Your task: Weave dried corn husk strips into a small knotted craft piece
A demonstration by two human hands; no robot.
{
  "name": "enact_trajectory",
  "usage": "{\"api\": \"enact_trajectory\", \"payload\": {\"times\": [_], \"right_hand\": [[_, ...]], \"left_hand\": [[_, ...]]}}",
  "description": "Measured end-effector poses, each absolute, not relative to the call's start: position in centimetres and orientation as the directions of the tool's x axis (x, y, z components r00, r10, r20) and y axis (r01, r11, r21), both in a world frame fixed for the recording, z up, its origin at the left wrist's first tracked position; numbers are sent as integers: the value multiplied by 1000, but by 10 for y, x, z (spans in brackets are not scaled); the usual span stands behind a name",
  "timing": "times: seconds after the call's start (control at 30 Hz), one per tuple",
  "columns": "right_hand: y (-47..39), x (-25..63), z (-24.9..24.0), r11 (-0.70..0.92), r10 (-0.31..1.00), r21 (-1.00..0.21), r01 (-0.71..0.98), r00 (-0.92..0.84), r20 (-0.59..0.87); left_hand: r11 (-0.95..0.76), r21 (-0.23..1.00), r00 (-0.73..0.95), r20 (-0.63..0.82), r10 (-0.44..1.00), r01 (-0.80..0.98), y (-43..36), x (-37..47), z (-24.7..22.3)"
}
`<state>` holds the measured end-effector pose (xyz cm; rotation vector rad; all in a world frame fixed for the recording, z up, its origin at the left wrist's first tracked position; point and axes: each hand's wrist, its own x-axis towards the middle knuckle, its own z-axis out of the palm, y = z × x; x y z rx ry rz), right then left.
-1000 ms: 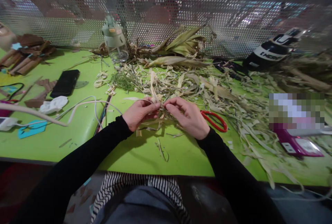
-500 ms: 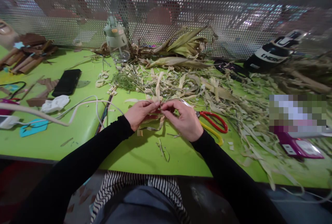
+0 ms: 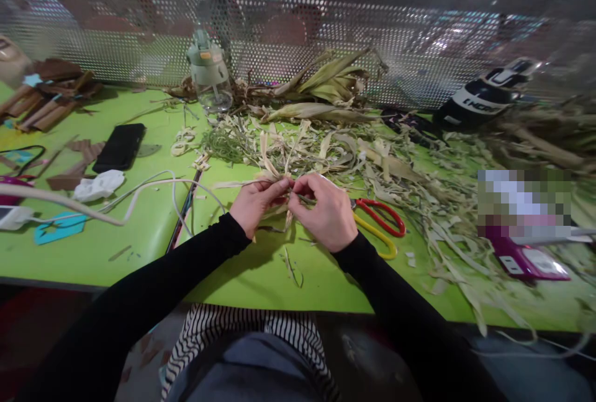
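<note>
Pale dried corn husk strips (image 3: pixel 266 157) fan out from between my two hands, above the near middle of the green table. My left hand (image 3: pixel 259 202) pinches the bunch with thumb and fingers. Close against it, my right hand (image 3: pixel 325 209) is closed at the fingertips on the same husk strips. The exact spot where the fingertips meet is small and partly hidden. Scissors (image 3: pixel 379 219) with one red and one yellow handle lie just right of my right hand, their blades partly covered by it. A thin husk scrap (image 3: pixel 291 267) lies on the table below my hands.
Shredded husks (image 3: pixel 326 144) cover the table's middle and right, with whole husks (image 3: pixel 335 82) behind. A clear bottle (image 3: pixel 210 76) and a black bottle (image 3: pixel 484 98) stand at the back. A phone (image 3: pixel 120 147), white cable (image 3: pixel 135 200) and brown rolls (image 3: pixel 51 95) are left.
The husk strips between my hands have turned and now spread out more to the left and upward. My right hand has shifted slightly left; both hands stay together.
</note>
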<state>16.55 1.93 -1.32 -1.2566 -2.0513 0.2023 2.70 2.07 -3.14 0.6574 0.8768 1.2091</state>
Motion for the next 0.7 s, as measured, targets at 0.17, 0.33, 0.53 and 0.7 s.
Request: {"api": "enact_trajectory", "payload": {"times": [0.17, 0.33, 0.53, 0.7], "right_hand": [[19, 170, -5, 424, 905, -673, 606, -253, 343], [23, 182, -2, 349, 929, -766, 539, -304, 209], [25, 175, -5, 528, 849, -555, 643, -383, 364], [26, 170, -7, 501, 865, -569, 652, -381, 326]], "left_hand": [[201, 819, 92, -180, 979, -537, 19, 31, -27], [74, 878, 0, -84, 996, -472, 25, 21, -24], [32, 937, 69, -8, 998, -348, 25, 21, -24], [-6, 943, 88, 38, 995, -334, 23, 26, -27]]}}
